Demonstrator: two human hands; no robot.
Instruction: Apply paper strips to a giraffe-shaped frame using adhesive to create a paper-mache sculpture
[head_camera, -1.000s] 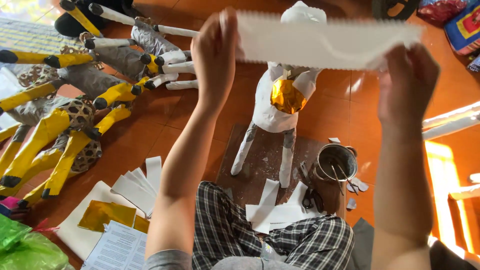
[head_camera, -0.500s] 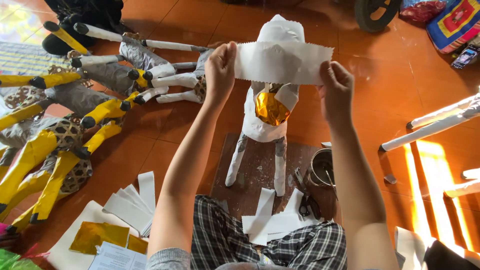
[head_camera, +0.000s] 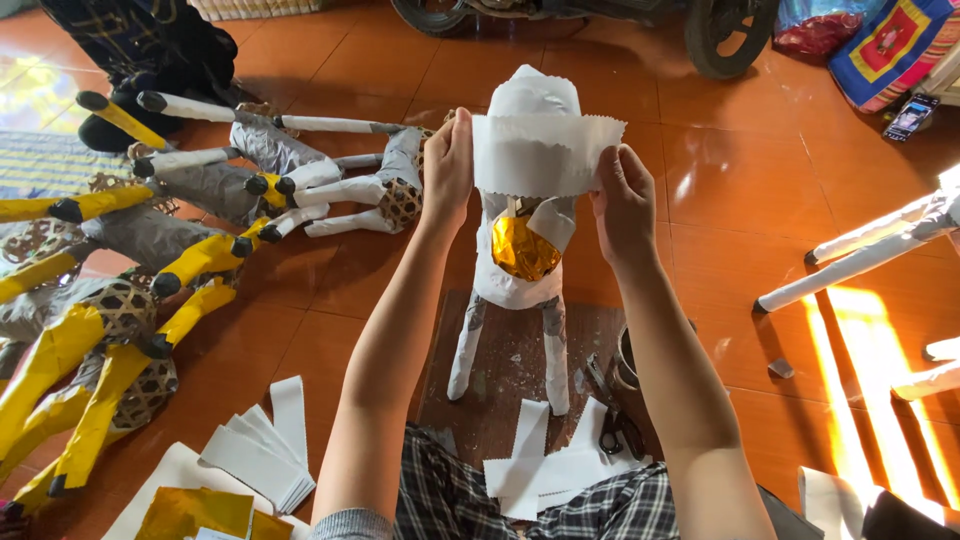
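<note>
My left hand (head_camera: 449, 165) and my right hand (head_camera: 622, 200) hold the two ends of a white paper strip (head_camera: 542, 153) with zigzag edges. The strip is stretched across the upper body of a standing paper-covered animal figure (head_camera: 520, 250). The figure has a white wrapped top, a gold foil patch on its chest and two pale legs standing on a dark board (head_camera: 510, 375) on the floor.
Several similar figures with yellow and white legs (head_camera: 150, 260) lie at the left. Stacks of white paper strips (head_camera: 262, 450) and gold foil (head_camera: 190, 512) sit near my knee. Scissors (head_camera: 615, 430) and a metal tin (head_camera: 625, 360) are by the board. A wheel (head_camera: 728, 35) stands behind.
My hands have come down from in front of the camera and closer together, bringing the strip onto the figure's upper body.
</note>
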